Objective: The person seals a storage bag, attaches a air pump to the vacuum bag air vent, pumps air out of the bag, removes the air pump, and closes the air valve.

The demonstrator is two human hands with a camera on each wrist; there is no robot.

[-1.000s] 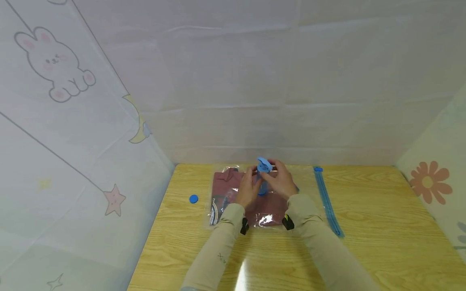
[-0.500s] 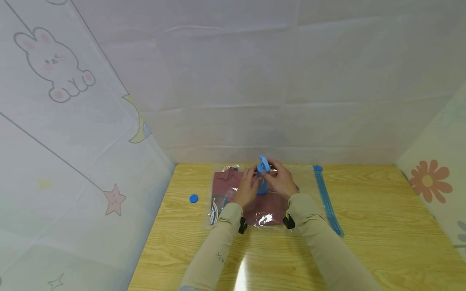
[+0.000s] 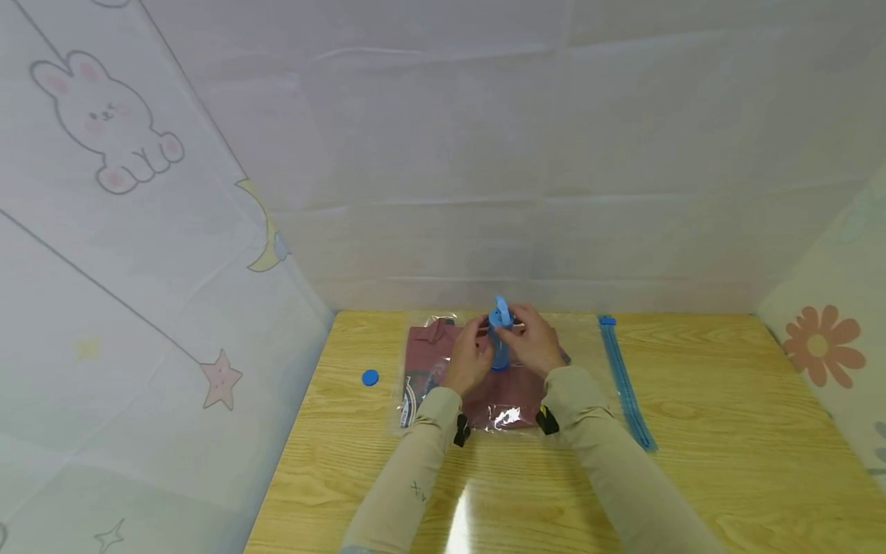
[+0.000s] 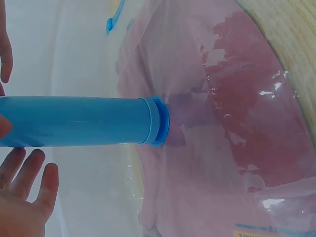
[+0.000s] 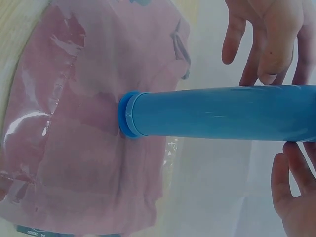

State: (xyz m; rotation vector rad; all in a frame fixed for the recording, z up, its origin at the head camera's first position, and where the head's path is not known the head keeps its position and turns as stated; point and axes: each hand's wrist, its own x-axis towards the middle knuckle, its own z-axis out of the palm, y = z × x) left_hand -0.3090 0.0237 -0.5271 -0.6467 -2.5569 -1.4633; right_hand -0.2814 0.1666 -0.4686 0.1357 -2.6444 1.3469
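Note:
A blue hand pump (image 3: pixel 500 350) stands upright on a clear plastic vacuum bag (image 3: pixel 505 419), over the folded maroon garment (image 3: pixel 429 352) inside. The pump's flared base (image 4: pixel 159 121) sits flat against the film in both wrist views. My left hand (image 3: pixel 471 360) holds the upper barrel from the left, thumb and fingertips on its sides. From the right, my right hand (image 3: pixel 533 345) grips the pump's top, thumb across the front just under the light blue handle (image 3: pixel 502 308). What lies under the base is hidden.
A round blue cap (image 3: pixel 370 378) lies on the wooden table (image 3: pixel 332 462), left of the bag. Along the bag's right edge runs a blue zip strip (image 3: pixel 625 385) with a slider at its far end. A pale sheet wall (image 3: pixel 443 254) rises behind.
The pump's handle has turned about the barrel and now points more front to back. Both hands have kept their place around the pump; the bag and cap lie as before.

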